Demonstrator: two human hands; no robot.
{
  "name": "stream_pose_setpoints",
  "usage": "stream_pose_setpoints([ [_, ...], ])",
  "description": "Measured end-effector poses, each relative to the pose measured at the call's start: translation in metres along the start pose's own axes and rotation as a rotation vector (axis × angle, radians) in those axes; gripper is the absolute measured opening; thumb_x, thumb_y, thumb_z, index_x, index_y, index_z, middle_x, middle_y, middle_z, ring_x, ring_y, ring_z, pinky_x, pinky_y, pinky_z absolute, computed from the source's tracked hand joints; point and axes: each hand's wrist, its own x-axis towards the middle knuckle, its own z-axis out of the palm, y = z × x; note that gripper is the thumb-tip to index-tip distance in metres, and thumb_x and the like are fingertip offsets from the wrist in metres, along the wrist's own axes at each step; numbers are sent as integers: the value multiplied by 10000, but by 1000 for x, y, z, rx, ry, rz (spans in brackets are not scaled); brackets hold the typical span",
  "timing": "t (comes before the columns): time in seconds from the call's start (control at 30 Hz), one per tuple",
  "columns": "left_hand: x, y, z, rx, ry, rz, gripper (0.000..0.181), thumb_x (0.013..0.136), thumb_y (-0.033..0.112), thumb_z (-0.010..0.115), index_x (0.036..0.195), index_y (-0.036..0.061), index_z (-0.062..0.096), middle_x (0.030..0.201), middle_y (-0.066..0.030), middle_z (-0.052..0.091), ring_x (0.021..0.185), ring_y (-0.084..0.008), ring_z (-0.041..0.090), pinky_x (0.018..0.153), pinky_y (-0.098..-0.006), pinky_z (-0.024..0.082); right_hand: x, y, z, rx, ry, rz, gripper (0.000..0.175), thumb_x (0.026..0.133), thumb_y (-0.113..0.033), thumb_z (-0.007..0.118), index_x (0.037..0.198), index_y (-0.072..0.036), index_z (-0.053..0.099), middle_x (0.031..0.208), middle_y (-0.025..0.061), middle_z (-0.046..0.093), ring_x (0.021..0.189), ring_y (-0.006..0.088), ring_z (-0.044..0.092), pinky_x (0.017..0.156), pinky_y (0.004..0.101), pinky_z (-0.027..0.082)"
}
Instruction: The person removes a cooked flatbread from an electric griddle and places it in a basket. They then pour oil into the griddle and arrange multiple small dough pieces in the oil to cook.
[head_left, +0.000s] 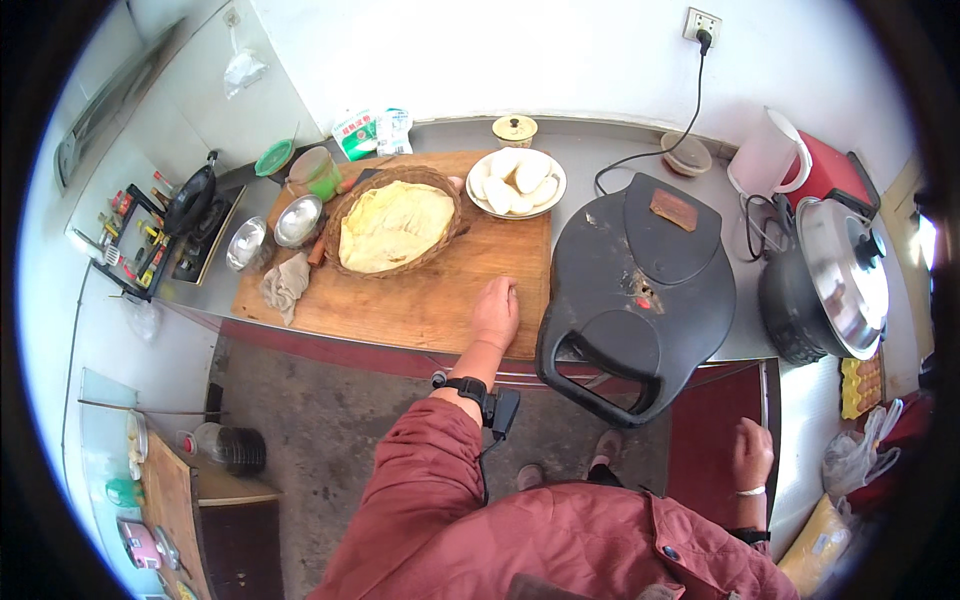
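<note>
My left hand (495, 311) is curled with its thumb side showing, over the front right part of a wooden board (420, 304). No object shows in it. Low on the right, my right hand (752, 454) hangs in front of the red cabinet door, its fingers folded and nothing visible in them. Between the two hands, on the counter, stands a black electric griddle (600, 247) with its lid down. A wicker basket (352, 266) of flat yellowish bread (397, 225) rests on the board. Behind my left hand is a plate (517, 215) of white buns (532, 172).
A steel-lidded pot (784, 300) and a white pitcher (765, 157) stand right of the griddle. Its power cord (694, 112) crosses the back counter. Two metal bowls (298, 220) and a cloth (286, 285) are at the left. A wok (189, 202) sits on the stove.
</note>
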Motion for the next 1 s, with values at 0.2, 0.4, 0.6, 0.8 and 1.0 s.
stream_pose_setpoints([
  [0.2, 0, -5, 3, -7, -7, -5, 120, 880, 105, 510, 975, 49, 557, 939, -187, 619, 936, -375, 579, 819, -454, 465, 69, -149, -4, -11, -114, -572, 446, 646, -94, 714, 1082, -73, 621, 1114, 86, 583, 984, 281, 570, 847, 381, 496],
  [0.4, 2, -13, 12, -63, -34, -68, 103, 896, 121, 506, 965, 57, 547, 933, -186, 601, 905, -381, 572, 792, -462, 465, 89, -188, 10, 7, -298, -579, 647, 637, -256, 768, 1213, -62, 547, 1234, 106, 528, 1103, 290, 525, 935, 395, 446],
  [0.6, 1, -10, 7, -83, 0, 14, 106, 894, 103, 496, 970, 50, 547, 958, -180, 595, 921, -376, 570, 795, -447, 462, 84, -188, 38, -17, -329, -707, 525, 685, -260, 733, 1152, -89, 565, 937, 11, 593, 882, 195, 568, 802, 337, 463],
  [0.8, 3, -7, 3, -84, -2, 6, 105, 884, 102, 507, 965, 53, 553, 964, -168, 602, 925, -367, 571, 795, -442, 461, 82, -187, 47, -34, -232, -732, 462, 702, -232, 693, 1128, -90, 581, 817, -4, 568, 770, 178, 559, 715, 328, 466],
  [1.0, 2, -6, 1, -59, 5, 7, 97, 877, 100, 513, 955, 57, 554, 946, -164, 605, 912, -365, 573, 782, -448, 459, 80, -193, 48, -97, -265, -706, 467, 721, -243, 692, 1145, -85, 574, 820, -4, 577, 778, 176, 566, 719, 325, 472],
])
